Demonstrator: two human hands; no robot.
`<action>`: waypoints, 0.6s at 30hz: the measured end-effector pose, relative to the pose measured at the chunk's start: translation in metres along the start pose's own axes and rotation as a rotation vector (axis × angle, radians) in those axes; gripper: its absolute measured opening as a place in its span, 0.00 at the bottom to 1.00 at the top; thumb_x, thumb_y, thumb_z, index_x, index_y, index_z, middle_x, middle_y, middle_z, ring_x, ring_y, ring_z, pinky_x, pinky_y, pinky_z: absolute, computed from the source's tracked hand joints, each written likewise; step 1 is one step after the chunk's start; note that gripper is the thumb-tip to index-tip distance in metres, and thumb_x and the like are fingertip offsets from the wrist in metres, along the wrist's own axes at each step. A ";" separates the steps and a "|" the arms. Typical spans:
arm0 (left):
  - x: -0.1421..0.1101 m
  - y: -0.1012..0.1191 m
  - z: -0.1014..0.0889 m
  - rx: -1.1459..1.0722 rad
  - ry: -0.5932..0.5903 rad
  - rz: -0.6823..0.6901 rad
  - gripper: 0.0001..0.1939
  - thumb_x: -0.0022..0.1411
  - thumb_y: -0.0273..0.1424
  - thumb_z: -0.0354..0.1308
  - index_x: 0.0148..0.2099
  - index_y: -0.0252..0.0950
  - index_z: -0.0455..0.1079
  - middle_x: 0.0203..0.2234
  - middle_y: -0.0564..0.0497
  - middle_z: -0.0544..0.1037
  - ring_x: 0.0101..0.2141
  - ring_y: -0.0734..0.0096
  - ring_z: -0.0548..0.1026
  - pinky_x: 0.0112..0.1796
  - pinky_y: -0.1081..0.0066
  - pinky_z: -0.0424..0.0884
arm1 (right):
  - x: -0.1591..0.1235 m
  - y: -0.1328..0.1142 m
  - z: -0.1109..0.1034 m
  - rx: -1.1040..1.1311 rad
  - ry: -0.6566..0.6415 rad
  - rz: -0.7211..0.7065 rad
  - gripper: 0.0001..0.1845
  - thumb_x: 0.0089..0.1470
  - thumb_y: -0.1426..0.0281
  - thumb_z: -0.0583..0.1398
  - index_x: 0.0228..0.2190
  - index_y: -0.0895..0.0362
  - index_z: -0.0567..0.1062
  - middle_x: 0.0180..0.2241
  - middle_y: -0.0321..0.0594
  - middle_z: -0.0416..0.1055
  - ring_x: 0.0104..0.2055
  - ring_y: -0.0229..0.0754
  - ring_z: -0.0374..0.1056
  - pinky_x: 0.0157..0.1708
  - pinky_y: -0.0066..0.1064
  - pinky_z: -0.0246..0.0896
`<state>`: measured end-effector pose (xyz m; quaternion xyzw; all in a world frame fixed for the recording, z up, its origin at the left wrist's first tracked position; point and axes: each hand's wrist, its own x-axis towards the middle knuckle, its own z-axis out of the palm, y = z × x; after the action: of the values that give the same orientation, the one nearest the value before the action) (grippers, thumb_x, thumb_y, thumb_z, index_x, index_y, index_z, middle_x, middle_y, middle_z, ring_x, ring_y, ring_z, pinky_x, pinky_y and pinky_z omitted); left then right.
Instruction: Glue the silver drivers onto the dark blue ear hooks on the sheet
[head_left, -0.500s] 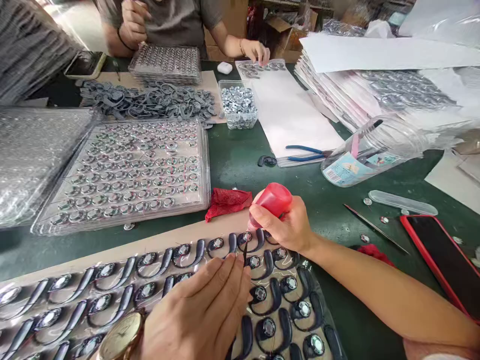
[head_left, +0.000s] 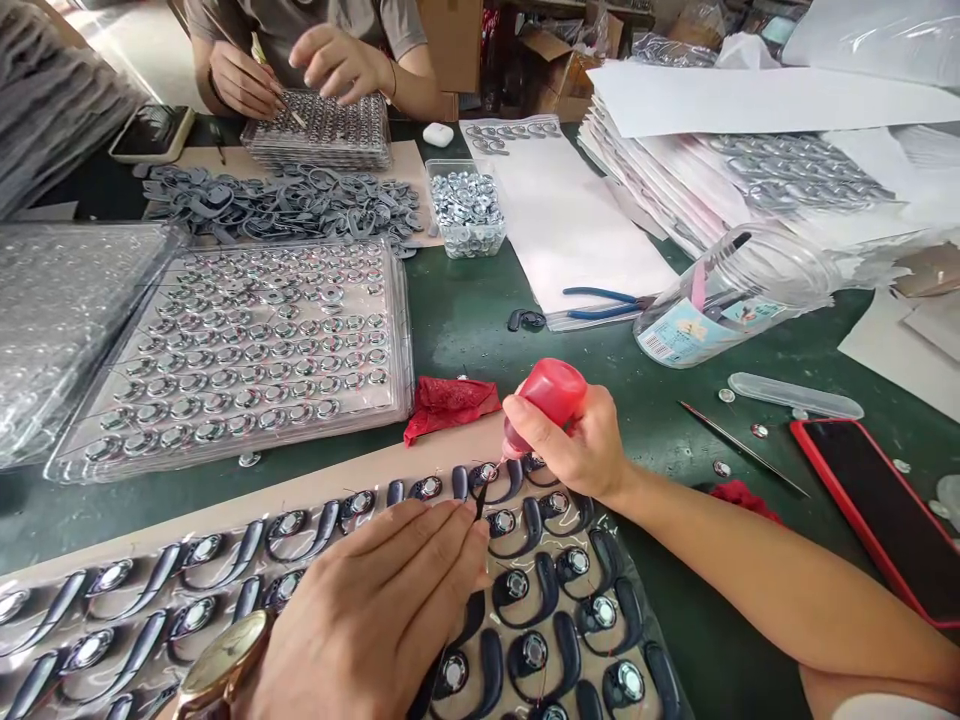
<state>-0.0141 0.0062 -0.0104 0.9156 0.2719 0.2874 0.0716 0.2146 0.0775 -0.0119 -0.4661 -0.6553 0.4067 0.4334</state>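
My right hand grips a red squeeze bottle tilted with its nozzle down. The nozzle points at a round silver speaker in a dark ear-hook shell in the back row. My left hand, fingers together, is closed on dark tweezers. Only their pointed tip shows clearly, close by the same speaker; the rest is hidden under the hand. Rows of ear-hook shells with speakers and thin wires lie on a plastic-covered sheet beneath both hands.
Beyond lie a red cloth, a tray of speakers, a tub of metal discs and blue-handled pliers. To the right are a clear jar, a metal pick and a red-cased phone. A co-worker's hands work opposite.
The bottle's nozzle and the tweezers' tip stay by the same speaker, with the view shifted slightly. The co-worker's hand has moved from the white sheet to the stack of trays.
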 end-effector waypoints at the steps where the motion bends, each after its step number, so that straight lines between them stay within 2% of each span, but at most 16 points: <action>1: 0.001 0.000 0.000 -0.008 -0.004 -0.001 0.17 0.71 0.22 0.45 0.55 0.28 0.71 0.53 0.46 0.77 0.56 0.63 0.71 0.61 0.61 0.60 | 0.000 0.001 0.000 0.007 -0.002 -0.003 0.21 0.62 0.59 0.61 0.20 0.56 0.72 0.19 0.35 0.74 0.22 0.37 0.71 0.30 0.31 0.67; 6: 0.000 -0.003 -0.001 -0.043 -0.012 -0.023 0.18 0.70 0.21 0.45 0.55 0.30 0.71 0.54 0.49 0.77 0.55 0.65 0.72 0.61 0.61 0.60 | 0.000 0.000 0.001 0.023 -0.027 0.000 0.20 0.61 0.60 0.61 0.20 0.55 0.72 0.19 0.34 0.73 0.22 0.35 0.70 0.30 0.30 0.67; 12: 0.010 -0.012 -0.009 -0.065 -0.018 -0.004 0.19 0.61 0.16 0.49 0.52 0.29 0.72 0.49 0.47 0.80 0.52 0.69 0.75 0.55 0.66 0.68 | 0.000 -0.002 0.000 0.014 -0.037 -0.006 0.20 0.62 0.61 0.61 0.20 0.55 0.72 0.18 0.33 0.73 0.22 0.35 0.70 0.29 0.29 0.67; 18: 0.019 -0.020 -0.013 -0.221 0.027 -0.108 0.15 0.63 0.17 0.55 0.51 0.28 0.72 0.45 0.44 0.81 0.46 0.73 0.79 0.49 0.71 0.74 | -0.003 0.001 0.004 0.043 -0.076 0.013 0.20 0.61 0.59 0.61 0.21 0.56 0.72 0.20 0.35 0.73 0.23 0.35 0.69 0.30 0.30 0.66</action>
<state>-0.0183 0.0331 0.0039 0.8822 0.2886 0.3234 0.1839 0.2121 0.0744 -0.0149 -0.4451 -0.6595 0.4410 0.4153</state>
